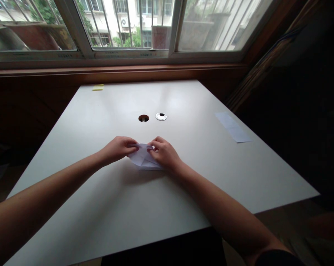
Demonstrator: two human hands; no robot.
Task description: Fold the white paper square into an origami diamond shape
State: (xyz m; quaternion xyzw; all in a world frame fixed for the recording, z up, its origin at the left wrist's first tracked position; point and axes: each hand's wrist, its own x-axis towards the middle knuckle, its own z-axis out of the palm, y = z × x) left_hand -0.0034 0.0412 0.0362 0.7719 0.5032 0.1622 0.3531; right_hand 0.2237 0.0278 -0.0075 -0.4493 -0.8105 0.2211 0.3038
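A folded sheet of white paper [141, 157] is held between my two hands, just above the middle of the white table. My left hand [121, 147] pinches its upper left edge between thumb and fingers. At the upper right, my right hand [164, 152] grips the same paper, its fingertips curled over the edge. The upper layer bows upward, and crease lines show on it. Part of the paper's right side is hidden behind my right hand.
The white table [72, 207] stretches toward the window. Beyond my hands are a round cable hole [143, 118] and a round grommet cover [161, 117]. A strip of paper [232, 127] lies at the right edge, a yellow sticky note [98, 87] at the far left corner.
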